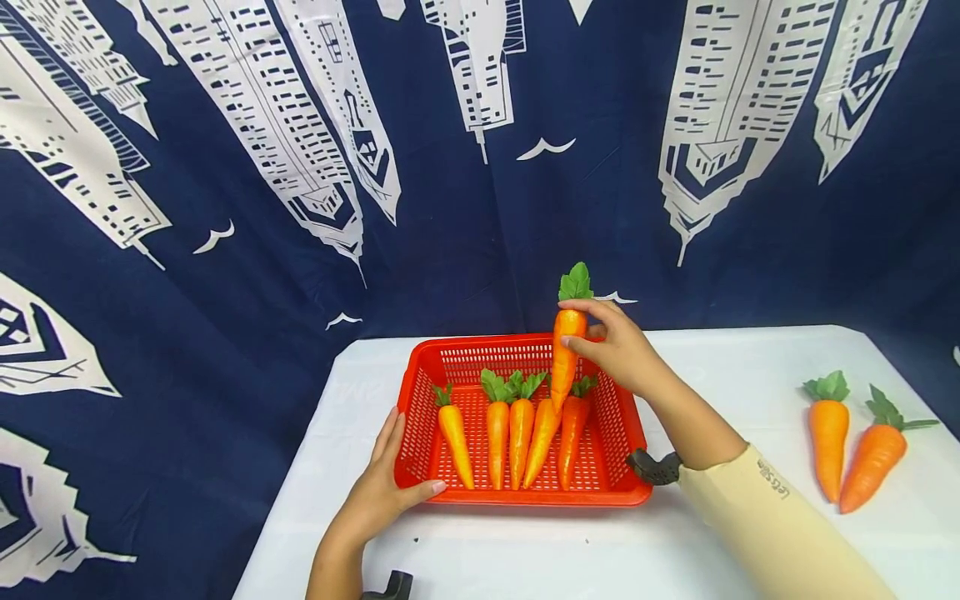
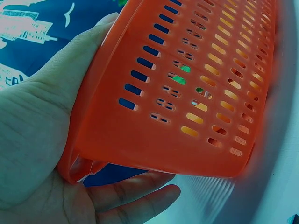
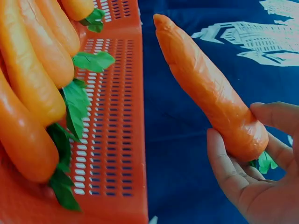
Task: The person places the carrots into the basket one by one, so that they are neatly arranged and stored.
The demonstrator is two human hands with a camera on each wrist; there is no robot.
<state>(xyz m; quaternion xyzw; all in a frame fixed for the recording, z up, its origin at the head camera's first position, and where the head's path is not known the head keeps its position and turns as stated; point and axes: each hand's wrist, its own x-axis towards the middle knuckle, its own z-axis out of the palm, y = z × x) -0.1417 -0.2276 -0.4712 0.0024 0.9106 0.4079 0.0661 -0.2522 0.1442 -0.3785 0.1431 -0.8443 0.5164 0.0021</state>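
My right hand [image 1: 617, 343] pinches an orange carrot [image 1: 566, 354] near its leafy top, tip pointing down, above the back part of the red basket [image 1: 525, 497]. In the right wrist view, this carrot [image 3: 210, 88] shows beyond the basket's wall, with thumb and fingers around its thick end. Several carrots [image 1: 453, 433] lie inside the basket, leaves toward the back. At the basket's front left corner, my left hand [image 1: 378, 492] grips the rim, thumb along the front and fingers at the left side. The left wrist view has the hand [image 2: 51, 107] around that corner, close to the slotted wall [image 2: 140, 135].
Two more carrots [image 1: 828, 442] lie on the white table [image 1: 742, 367], to the right of my right forearm. A dark blue cloth [image 1: 480, 225] with white building prints hangs behind the table. Each wrist wears a black strap or mount [image 1: 655, 467].
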